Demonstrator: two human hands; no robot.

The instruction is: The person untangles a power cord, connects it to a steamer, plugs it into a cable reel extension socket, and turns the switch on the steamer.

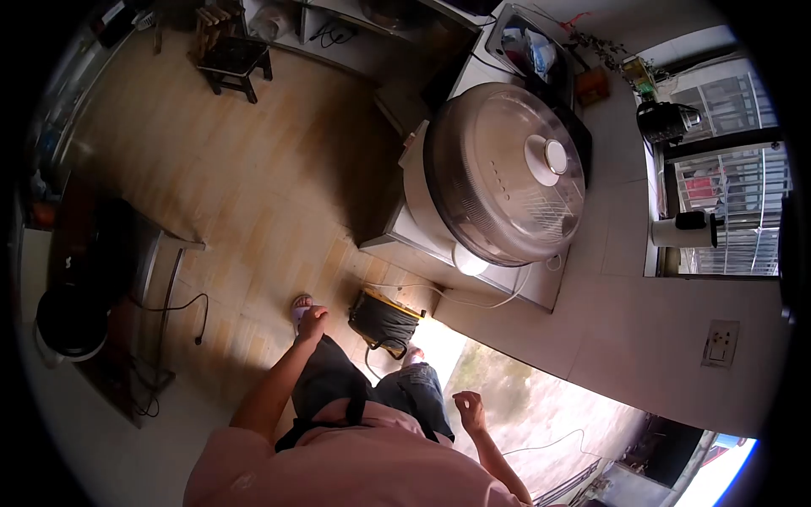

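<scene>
My left hand (312, 324) hangs beside my thigh with its fingers curled in, and nothing shows in it. On the other side, my right hand (470, 411) is held out with loosely bent fingers and holds nothing. A black cable reel with a yellow frame (384, 323) lies on the floor near my feet. Beyond it, a large round appliance with a transparent domed lid (507, 173) stands on a white counter (414, 232). A white cord (498, 302) runs from near the appliance toward the reel.
A dark wooden chair (235, 61) stands on the tiled floor (245, 177). At the left, a round black object (72, 321) is on a dark table with cords below. A barred window (726, 194) and a wall socket (721, 344) are at the right; a bright doorway opens beside my right hand.
</scene>
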